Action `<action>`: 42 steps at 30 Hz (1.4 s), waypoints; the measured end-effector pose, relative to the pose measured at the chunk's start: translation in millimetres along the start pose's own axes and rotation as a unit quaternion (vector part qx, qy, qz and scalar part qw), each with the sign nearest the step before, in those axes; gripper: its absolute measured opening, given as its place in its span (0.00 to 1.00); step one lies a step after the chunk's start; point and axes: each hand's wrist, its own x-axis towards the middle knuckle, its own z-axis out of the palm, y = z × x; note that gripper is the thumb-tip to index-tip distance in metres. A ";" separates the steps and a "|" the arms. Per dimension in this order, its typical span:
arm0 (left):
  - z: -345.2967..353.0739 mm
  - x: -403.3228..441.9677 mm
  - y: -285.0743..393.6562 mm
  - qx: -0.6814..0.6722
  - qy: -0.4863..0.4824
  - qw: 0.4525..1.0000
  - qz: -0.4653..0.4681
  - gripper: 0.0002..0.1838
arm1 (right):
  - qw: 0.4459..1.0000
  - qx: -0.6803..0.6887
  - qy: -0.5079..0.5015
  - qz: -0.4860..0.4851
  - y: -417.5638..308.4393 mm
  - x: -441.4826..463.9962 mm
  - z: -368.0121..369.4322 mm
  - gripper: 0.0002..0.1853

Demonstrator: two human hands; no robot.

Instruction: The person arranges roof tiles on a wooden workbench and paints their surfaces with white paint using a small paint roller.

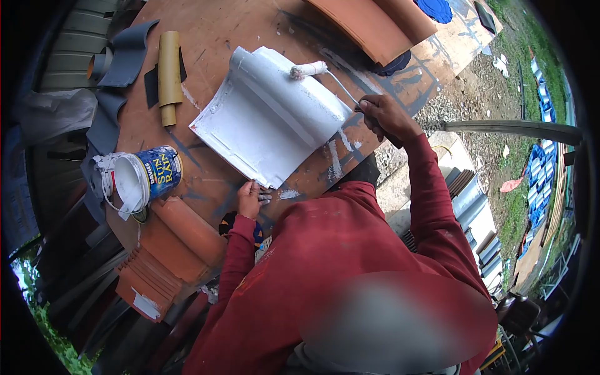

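Note:
A curved roof tile (pixel 269 119), mostly coated in white paint, lies on the wooden table. My right hand (pixel 389 119) is closed around the handle of a small paint roller, and the roller's white sleeve (pixel 309 70) rests on the tile's raised curve near its far edge. At the tile's near corner, my left hand (pixel 251 199) grips the edge with bent fingers. White paint marks some of those fingertips.
An open paint bucket (pixel 164 172) with white paint inside stands on the left. Stacked orange tiles (pixel 181 237) are below it. A yellowish tube (pixel 169 75) and grey tiles (pixel 128 53) lie at the upper left. Another orange tile (pixel 375 28) sits at the table's (pixel 219 31) far side.

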 end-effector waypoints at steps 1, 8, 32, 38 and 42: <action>1.8 -0.4 1.7 -0.002 0.004 1.000 0.002 0.14 | 1.000 -0.003 -0.004 -0.005 -2.8 7.3 1.5 0.16; 8.9 -1.0 -4.4 -0.004 0.038 0.999 0.019 0.14 | 0.998 0.009 -0.046 0.043 28.4 -52.0 -14.3 0.20; 12.2 13.5 -33.0 0.073 0.087 0.980 0.161 0.19 | 0.989 -0.123 0.042 -0.073 -65.8 76.6 52.4 0.15; 27.4 16.2 -48.3 0.114 0.177 0.945 0.249 0.23 | 0.995 -0.093 0.033 -0.034 -18.1 1.5 41.7 0.16; 30.5 -5.7 -15.5 0.098 0.146 0.949 0.262 0.22 | 0.990 -0.113 0.059 0.055 18.5 -89.3 29.8 0.15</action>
